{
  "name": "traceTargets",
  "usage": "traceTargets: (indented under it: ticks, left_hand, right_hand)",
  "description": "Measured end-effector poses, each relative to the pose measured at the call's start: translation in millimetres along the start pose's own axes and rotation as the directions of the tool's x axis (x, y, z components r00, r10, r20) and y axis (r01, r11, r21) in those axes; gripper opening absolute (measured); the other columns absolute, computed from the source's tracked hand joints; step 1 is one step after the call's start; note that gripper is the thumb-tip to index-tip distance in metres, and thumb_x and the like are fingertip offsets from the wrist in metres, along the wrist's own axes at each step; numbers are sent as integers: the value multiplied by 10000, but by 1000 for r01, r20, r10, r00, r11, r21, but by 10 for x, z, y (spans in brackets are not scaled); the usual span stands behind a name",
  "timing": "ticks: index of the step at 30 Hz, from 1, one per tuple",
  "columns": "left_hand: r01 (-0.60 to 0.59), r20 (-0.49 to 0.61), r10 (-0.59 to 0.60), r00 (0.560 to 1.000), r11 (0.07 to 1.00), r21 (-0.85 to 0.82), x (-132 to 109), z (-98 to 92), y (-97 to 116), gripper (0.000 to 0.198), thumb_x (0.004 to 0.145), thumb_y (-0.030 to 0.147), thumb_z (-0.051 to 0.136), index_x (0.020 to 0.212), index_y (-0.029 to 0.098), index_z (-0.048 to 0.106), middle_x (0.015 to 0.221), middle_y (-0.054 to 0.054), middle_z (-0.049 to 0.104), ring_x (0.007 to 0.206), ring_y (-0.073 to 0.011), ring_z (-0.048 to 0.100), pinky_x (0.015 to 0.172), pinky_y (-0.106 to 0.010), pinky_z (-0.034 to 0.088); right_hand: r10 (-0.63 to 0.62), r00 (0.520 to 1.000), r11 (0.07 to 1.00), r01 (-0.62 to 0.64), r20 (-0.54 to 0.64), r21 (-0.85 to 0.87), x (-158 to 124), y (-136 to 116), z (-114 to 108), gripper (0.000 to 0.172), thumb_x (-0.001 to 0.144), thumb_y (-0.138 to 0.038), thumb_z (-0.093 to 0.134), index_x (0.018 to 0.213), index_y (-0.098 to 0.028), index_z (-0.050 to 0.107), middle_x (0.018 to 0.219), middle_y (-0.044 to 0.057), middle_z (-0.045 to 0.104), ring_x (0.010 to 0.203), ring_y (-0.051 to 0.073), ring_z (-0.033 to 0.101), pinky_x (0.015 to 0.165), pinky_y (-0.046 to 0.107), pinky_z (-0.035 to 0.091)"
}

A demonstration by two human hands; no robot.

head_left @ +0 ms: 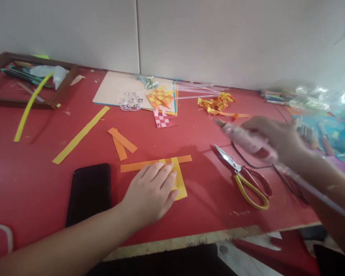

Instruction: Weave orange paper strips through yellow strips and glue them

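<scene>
My left hand (152,191) lies flat, fingers together, pressing on crossed paper strips (178,174), yellow over orange, on the red table (31,184). My right hand (278,138) is raised over the table's right side and is closed round a pink glue gun (244,140), blurred by motion, with its nozzle pointing left. A clear glue stick (313,191) sticks out behind the gun. Scissors (247,176) with yellow and red handles lie open below the gun.
A black phone (89,191) lies left of my left hand. Loose orange strips (121,142) and a long yellow strip (80,135) lie beyond. Woven paper pieces (161,97), a cardboard sheet (115,88), a wooden frame (60,86) and plastic bags (319,99) sit near the wall.
</scene>
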State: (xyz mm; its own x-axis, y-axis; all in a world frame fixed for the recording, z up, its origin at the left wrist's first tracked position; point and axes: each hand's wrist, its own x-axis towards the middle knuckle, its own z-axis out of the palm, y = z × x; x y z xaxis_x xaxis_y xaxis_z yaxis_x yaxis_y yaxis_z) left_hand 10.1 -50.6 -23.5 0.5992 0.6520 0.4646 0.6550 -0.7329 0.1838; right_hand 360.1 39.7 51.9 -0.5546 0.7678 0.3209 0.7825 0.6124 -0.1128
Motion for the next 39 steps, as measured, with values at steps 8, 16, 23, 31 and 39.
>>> traceTargets:
  ticks: [8,16,23,31,39]
  left_hand:
    - [96,23,-98,995,994,56,7,-45,-12,347,908,309,496,1090,75,676,1078,-140,680,928,-298,565,750,-436,478]
    - [82,31,-83,996,995,55,10,-30,4,365,917,312,473,1124,91,676,1045,-132,679,907,-283,543,730,-424,454]
    - [99,69,-106,992,990,101,-11,-13,28,459,934,395,442,1217,103,655,1230,-154,628,1020,-332,510,836,-473,395]
    - [97,87,-106,991,990,97,-19,-6,24,526,953,466,405,1259,103,631,1258,-140,625,1046,-338,494,863,-476,358]
    - [101,98,-109,989,991,86,-19,6,18,528,961,465,387,1262,107,631,1273,-116,631,1069,-328,487,883,-461,348]
  right_hand:
    - [-244,959,969,236,142,66,-118,-692,643,394,675,-30,457,1015,-178,587,824,68,662,784,219,595,747,371,459]
    - [-171,943,984,151,284,90,-117,-707,599,484,593,-44,461,1039,-172,596,865,73,655,825,227,589,887,444,453]
    - [-272,920,962,253,284,101,-110,-721,582,393,676,-47,447,992,-182,639,752,46,603,715,188,533,781,378,458]
    - [-290,920,956,265,265,125,-84,-693,596,394,684,-55,438,996,-177,644,749,45,604,699,182,528,730,356,450]
    - [-306,928,947,272,213,171,-90,-666,595,407,654,-63,436,1001,-180,613,746,42,606,689,185,535,709,358,459]
